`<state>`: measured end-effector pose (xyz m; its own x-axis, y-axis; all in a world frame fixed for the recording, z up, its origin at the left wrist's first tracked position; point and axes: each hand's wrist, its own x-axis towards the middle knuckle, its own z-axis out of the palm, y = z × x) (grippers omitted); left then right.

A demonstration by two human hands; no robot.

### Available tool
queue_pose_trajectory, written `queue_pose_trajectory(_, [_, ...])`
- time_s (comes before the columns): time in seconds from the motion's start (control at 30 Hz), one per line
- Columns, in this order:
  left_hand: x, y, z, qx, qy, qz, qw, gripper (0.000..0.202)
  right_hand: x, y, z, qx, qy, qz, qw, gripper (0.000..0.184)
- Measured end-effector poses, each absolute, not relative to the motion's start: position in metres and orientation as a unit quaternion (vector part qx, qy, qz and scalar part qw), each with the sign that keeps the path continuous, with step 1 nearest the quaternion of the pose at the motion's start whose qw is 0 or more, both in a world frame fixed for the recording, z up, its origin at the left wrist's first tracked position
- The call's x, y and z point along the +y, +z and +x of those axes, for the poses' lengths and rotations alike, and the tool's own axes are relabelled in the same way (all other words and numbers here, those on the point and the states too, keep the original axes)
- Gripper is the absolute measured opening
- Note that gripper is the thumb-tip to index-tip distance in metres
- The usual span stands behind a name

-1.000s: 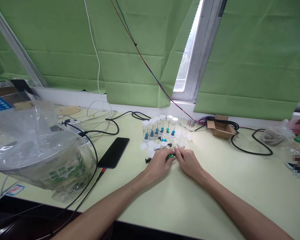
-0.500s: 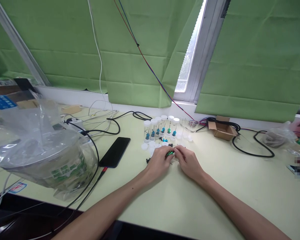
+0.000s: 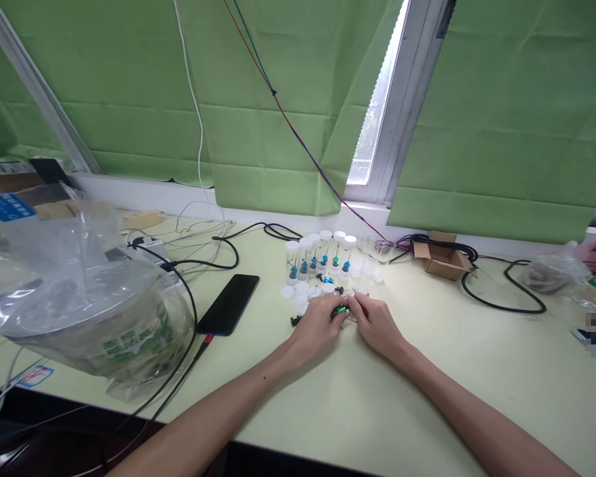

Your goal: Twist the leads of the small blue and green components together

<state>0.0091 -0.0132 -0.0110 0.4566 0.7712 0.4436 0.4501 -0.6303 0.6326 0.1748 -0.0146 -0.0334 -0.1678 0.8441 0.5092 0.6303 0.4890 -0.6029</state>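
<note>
My left hand (image 3: 320,324) is closed round a small shiny green part (image 3: 340,309), which shows between thumb and fingers. Fingertips pressed together, my right hand (image 3: 378,322) meets it from the right side; what it pinches is too small to make out. Just behind both hands stand several clear vials (image 3: 346,256) with white caps, holding blue or green pieces on thin rods. Loose white caps (image 3: 287,292) lie in front of them. A small blue piece (image 3: 328,280) and a black piece (image 3: 296,320) rest close by on the table.
To the left lie a black phone (image 3: 229,304) with a cable and a large plastic-wrapped tub (image 3: 139,331). A small open cardboard box (image 3: 444,257) and black cables (image 3: 514,310) sit at the back right. Clear empty vials (image 3: 385,250) stand behind the caps.
My hands have shifted only slightly. The green part shows a little lower and further right between the fingers, and the right fingertips have changed position a little.
</note>
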Motion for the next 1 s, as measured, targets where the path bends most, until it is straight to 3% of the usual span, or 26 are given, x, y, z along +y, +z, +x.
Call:
queue_pose_trajectory(0.37, [-0.015,-0.010,0.010,0.351,0.363,0.832,0.229,0.020,-0.014,-0.032,0.175,-0.751,0.128,-0.502,0.409,0.052])
queue_pose_trajectory(0.67, [-0.008,-0.009,0.007,0.391,0.399,0.787,0.262,0.019,-0.022,-0.023,0.174,-0.748,0.180,-0.466,0.438,0.029])
queue_pose_trajectory(1.0, [-0.011,-0.011,0.008,0.390,0.388,0.787,0.279,0.021,-0.022,-0.026,0.174,-0.759,0.189,-0.452,0.429,0.028])
